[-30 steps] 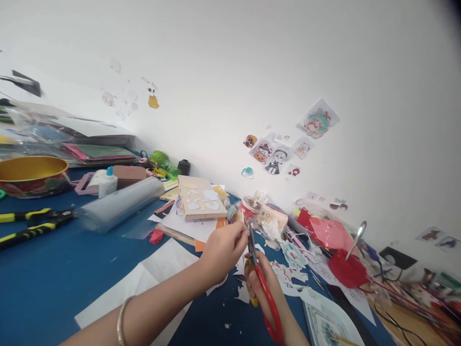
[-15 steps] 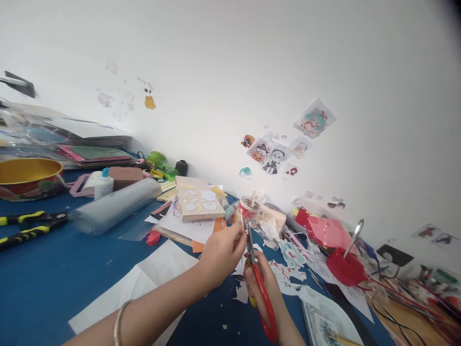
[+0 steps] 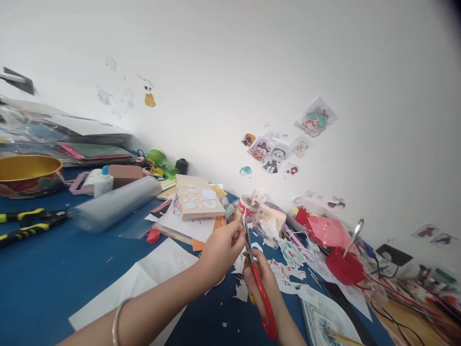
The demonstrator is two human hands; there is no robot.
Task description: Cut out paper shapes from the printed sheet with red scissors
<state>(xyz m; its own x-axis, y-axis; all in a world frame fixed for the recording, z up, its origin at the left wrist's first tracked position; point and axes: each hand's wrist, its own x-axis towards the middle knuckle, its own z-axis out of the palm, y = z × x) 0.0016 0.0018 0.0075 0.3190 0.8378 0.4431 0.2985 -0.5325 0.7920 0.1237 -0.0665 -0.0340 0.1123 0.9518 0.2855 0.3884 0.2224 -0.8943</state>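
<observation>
My left hand (image 3: 222, 246) is closed in a pinch at the middle of the view, beside the blades; what its fingers hold is too small to make out. Lower right of it, my right hand (image 3: 264, 283) is wrapped round the handles of a pair of scissors (image 3: 264, 302) with a red handle and some yellow. The blades point up and away, close to my left fingertips. Beneath my hands, white paper scraps (image 3: 242, 290) lie on the blue table (image 3: 46, 283).
Folded white paper (image 3: 151, 274) lies left of my forearm. A cardboard box (image 3: 196, 185), a rolled clear sheet (image 3: 117, 204), pliers (image 3: 32, 223) and a gold-lined tin (image 3: 29, 173) stand further left. At right are a tray (image 3: 331, 319) and a red holder (image 3: 345, 266).
The view has shifted very slightly. Both hands and the scissors stay in nearly the same place, with the blades looking a little closer together.
</observation>
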